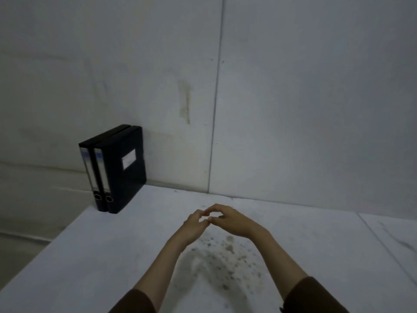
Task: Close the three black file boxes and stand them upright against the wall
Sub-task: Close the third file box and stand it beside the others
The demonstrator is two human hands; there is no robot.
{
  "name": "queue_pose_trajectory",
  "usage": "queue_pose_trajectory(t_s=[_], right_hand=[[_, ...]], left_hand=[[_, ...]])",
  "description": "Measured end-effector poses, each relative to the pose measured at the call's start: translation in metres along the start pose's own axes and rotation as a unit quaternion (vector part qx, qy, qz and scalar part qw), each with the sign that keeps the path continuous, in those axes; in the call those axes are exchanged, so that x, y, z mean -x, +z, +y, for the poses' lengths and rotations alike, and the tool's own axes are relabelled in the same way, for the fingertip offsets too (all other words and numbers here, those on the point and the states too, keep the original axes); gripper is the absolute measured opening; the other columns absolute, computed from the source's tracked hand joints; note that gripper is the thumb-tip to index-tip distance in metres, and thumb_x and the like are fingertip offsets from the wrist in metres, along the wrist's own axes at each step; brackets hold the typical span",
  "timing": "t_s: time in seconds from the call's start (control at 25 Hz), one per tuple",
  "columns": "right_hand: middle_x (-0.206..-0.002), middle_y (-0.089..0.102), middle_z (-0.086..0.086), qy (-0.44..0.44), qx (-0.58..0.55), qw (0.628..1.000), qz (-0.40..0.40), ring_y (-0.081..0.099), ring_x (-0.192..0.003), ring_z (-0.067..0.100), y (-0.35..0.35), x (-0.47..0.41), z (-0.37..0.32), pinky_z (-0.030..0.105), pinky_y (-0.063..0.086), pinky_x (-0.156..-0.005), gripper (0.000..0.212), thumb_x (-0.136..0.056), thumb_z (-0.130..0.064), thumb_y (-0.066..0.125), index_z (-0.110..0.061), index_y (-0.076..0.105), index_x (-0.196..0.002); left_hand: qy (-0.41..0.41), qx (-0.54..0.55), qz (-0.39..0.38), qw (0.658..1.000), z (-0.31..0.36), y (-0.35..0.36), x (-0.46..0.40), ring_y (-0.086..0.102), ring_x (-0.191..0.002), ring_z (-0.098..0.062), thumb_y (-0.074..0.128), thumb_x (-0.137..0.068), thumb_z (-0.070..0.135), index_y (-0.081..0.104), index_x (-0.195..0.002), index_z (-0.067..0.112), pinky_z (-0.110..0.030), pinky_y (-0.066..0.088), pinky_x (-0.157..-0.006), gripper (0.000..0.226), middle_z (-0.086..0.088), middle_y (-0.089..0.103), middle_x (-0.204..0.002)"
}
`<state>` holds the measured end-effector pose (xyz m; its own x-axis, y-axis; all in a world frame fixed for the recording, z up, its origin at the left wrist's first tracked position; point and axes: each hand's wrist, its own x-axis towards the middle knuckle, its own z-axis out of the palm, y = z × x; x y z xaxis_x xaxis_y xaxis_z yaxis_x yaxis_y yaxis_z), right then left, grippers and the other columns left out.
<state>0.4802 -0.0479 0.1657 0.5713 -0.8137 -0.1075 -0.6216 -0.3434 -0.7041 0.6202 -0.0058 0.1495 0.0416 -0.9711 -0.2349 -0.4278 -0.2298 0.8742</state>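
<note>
Dim light; pale panelled wall (293,98) with vertical seam, brownish stain; white table (112,256) speckled dark.

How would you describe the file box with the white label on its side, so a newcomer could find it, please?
Look to the far left corner of the white table, where it meets the grey wall. Two black file boxes stand upright there, side by side. It is the right-hand file box, the only one showing a white rectangular label on its broad side.

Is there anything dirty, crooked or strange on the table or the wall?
Yes. Dark specks are scattered on the white table under the hands, like dirt or a stain. The wall has a brownish streak. The two file boxes stand upright, not askew.
</note>
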Motion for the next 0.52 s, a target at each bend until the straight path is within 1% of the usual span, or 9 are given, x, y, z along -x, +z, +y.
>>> queue_pose_trajectory(t_s=[0.16,0.32,0.52], right_hand=[[-0.139,0.047,0.001,0.075,-0.016,0.996,0.049,0.048,-0.124,0.018,-0.037,0.109,0.068,0.036,0.040,-0.105,0.033,-0.094,-0.033,0.048,-0.024,0.052,-0.125],[-0.133,0.053,0.000,0.149,-0.028,0.983,0.104,0.048,-0.121,0.010,-0.061,0.207,0.136,0.033,0.040,-0.104,0.027,-0.093,-0.031,0.049,-0.024,0.056,-0.119],[-0.130,0.054,-0.002,0.233,-0.070,0.957,0.158,0.050,-0.117,0.009,-0.084,0.298,0.211,0.033,0.040,-0.102,0.024,-0.092,-0.034,0.049,-0.029,0.057,-0.115]], left_hand=[[0.046,0.000,-0.044,0.998,0.034,0.092,0.027,0.042,-0.129,-0.019,0.041,-0.094,0.021,0.049,-0.126,0.018,-0.032,0.038,-0.097,0.033,-0.008,0.045,-0.140],[0.078,-0.020,-0.103,0.991,0.057,0.179,0.044,0.047,-0.123,-0.017,0.041,-0.094,0.017,0.053,-0.122,0.016,-0.028,0.037,-0.096,0.030,-0.007,0.052,-0.133],[0.102,-0.072,-0.185,0.975,0.079,0.277,0.041,0.050,-0.120,-0.016,0.042,-0.094,0.016,0.055,-0.121,0.016,-0.026,0.038,-0.095,0.030,-0.007,0.056,-0.130]])
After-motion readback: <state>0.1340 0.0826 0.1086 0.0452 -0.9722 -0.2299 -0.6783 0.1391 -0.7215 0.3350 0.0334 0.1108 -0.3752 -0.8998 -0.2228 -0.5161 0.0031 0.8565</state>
